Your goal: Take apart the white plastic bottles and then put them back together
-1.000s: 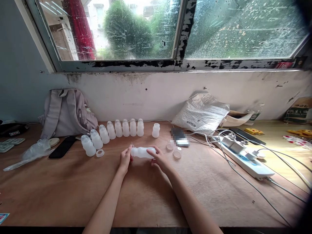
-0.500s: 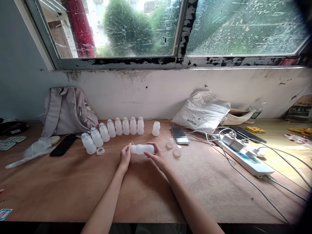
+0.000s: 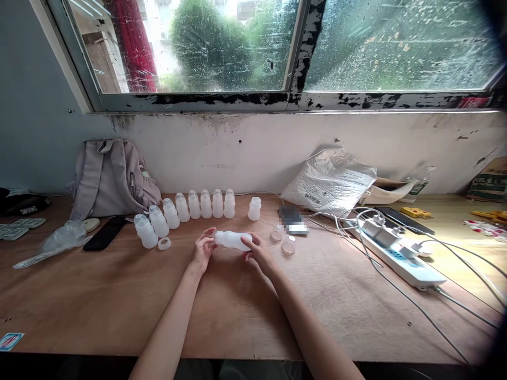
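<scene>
A frosted white plastic bottle (image 3: 232,240) lies on its side between my two hands, above the wooden table. My left hand (image 3: 203,251) has its fingers closed around the bottle's left end, which they partly hide. At the other end my right hand (image 3: 257,252) grips the base between thumb and fingers. Behind them, a row of similar frosted bottles with clear caps (image 3: 194,205) curves toward the left. One bottle without a clear cap (image 3: 254,209) stands apart on the right. A white ring (image 3: 164,243) lies beside the nearest capped bottle.
Two clear round lids (image 3: 288,247) lie right of my hands. Farther right, a white power strip (image 3: 400,258) trails cables across the table. At left are a black phone (image 3: 105,234), a plastic bag (image 3: 65,236) and a grey backpack (image 3: 106,179). A silver bubble mailer (image 3: 330,179) leans on the wall.
The bottle has tilted slightly, its left end now a little higher. My left fingers have shifted up at its end, and my right hand's grip on the base has changed.
</scene>
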The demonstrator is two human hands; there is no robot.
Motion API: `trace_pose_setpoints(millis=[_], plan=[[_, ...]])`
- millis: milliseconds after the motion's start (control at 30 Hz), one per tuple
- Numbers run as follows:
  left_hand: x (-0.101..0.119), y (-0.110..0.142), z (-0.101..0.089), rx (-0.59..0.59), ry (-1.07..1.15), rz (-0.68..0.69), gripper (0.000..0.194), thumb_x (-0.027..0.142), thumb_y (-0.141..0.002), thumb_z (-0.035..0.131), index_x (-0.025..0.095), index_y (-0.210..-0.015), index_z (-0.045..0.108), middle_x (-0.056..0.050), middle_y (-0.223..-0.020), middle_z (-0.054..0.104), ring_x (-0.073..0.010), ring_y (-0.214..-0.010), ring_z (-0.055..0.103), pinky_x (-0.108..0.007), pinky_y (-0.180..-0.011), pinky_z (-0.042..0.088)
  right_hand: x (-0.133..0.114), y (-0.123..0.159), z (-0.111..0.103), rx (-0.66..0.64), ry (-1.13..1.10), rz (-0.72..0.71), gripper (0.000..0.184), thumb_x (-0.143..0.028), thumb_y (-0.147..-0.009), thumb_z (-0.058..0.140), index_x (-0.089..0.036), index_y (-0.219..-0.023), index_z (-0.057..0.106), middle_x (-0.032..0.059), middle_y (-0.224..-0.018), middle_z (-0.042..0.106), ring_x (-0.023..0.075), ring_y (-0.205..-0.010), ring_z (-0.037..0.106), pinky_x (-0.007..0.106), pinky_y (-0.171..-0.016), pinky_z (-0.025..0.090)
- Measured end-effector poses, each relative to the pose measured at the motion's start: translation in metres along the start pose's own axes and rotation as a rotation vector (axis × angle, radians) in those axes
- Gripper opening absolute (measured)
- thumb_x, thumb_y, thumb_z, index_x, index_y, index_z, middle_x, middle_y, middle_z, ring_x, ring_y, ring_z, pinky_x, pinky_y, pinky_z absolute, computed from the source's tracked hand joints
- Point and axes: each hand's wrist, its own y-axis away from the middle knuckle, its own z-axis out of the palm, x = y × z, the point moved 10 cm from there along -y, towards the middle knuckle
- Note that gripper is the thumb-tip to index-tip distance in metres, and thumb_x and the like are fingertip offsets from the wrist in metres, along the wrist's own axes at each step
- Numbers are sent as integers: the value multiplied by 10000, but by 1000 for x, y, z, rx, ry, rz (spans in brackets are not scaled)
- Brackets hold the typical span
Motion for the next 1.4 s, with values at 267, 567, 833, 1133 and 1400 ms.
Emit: trace_pose_setpoints(millis=[267, 567, 833, 1133, 1400], plan=[[-10, -5, -6, 38, 164, -35, 393, 178, -550, 680, 169, -922, 554, -47, -883, 604, -131, -821, 555, -220, -685, 403, -2, 0, -2, -4, -21, -26, 381, -405, -671, 607, -205, -978, 502, 21, -847, 560, 89, -499, 540, 223, -439, 465], [-23, 8, 13, -71, 57, -195, 373, 379, -625, 668, 188, -924, 555, -33, -887, 589, -111, -718, 559, -232, -640, 437, 3, 1, -3, 25, 105, 16, 402, -458, -698, 548, -147, -952, 535, -4, -623, 544, 60, -352, 453, 159, -268, 300], [-17, 5, 9, -12, 63, -131, 346, 338, -599, 694, 130, -858, 601, -41, -803, 609, -104, -688, 551, -204, -612, 429, 1, 4, 5, -124, 101, 35, 429, -432, -687, 582, -178, -1029, 529, 39, -788, 590, 66, -427, 509, 145, -277, 336], [-16, 7, 9, -6, 92, -123, 324, 335, -600, 691, 154, -852, 597, -28, -801, 608, -101, -700, 550, -202, -623, 411, 6, 6, 7, -138, 74, 110, 440, -498, -744, 485, -192, -1059, 501, 41, -788, 583, 62, -380, 497, 148, -247, 317], [-12, 4, 3, 50, 161, -76, 305, 261, -569, 726, 149, -836, 630, -41, -867, 607, -111, -777, 544, -210, -675, 418, -5, 4, 8, -132, 21, 0, 445, -360, -650, 642, -189, -1033, 494, 23, -804, 571, 85, -494, 548, 198, -412, 473]])
